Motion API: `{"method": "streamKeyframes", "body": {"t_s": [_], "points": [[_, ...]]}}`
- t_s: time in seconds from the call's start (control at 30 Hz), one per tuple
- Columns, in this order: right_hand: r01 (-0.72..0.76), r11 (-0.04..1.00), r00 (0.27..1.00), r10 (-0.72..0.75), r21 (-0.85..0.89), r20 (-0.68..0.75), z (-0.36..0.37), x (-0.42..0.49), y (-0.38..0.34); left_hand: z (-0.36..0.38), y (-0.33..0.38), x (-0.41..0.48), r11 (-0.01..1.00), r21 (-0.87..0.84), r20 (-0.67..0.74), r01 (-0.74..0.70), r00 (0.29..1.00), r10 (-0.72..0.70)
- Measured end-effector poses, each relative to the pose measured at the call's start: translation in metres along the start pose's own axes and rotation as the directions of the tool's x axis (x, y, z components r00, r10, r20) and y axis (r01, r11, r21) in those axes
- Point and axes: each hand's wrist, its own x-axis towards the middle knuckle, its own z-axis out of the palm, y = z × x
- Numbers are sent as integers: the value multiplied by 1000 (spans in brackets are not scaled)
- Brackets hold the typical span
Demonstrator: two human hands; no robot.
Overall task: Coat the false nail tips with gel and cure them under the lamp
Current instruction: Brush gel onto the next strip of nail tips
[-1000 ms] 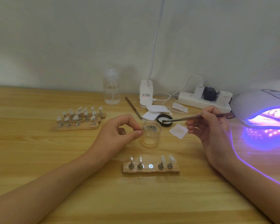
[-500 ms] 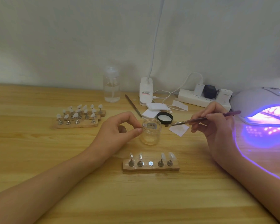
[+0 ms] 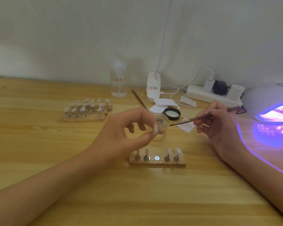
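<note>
Your left hand (image 3: 126,131) pinches one nail tip (image 3: 155,130) between thumb and forefinger, with the other fingers loosely curled. The tip sits right at your fingertips, in front of the glass jar (image 3: 162,123). Your right hand (image 3: 219,124) grips one brush (image 3: 192,119) pen-style. Its bristle end points left at the held tip, near it but apart.

Jar: one, open, with one black lid (image 3: 172,113) lying just behind it. Near wooden holder (image 3: 157,163): one, just below your left fingertips, five slots. Four slots hold stands (image 3: 146,156) with tips; the middle slot is a bare metal disc (image 3: 157,158). Far holders (image 3: 85,117): three strips packed together at back left, carrying many tips, too blurred to count. Curing lamp (image 3: 266,100): one, far right, glowing purple, well apart from the held tip.

Also on the table: one clear bottle (image 3: 118,82), one power strip (image 3: 203,95) with three plugs, one spare tool (image 3: 139,99) lying flat behind the jar, a few white pads (image 3: 163,102), and one paper square (image 3: 186,128) beneath the brush.
</note>
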Motion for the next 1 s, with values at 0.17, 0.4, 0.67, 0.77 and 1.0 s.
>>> {"method": "streamKeyframes", "body": {"t_s": [0.17,0.4,0.67,0.77,1.0], "points": [[-19,1000,1000,19,1,13,-1,0,0,13,4,-11,967,241,204,-85,978,36],[-33,999,999,33,-11,11,0,0,0,19,-6,-11,945,289,162,152,965,-205],[-39,999,999,40,-24,16,-1,0,-1,16,-8,-11,956,134,161,261,946,-281],[-45,999,999,46,-21,16,-1,-1,-1,16,-7,-11,953,120,147,278,944,-294],[-40,999,999,40,-26,23,-1,-1,-1,15,-6,-9,941,100,138,322,933,-334]]}}
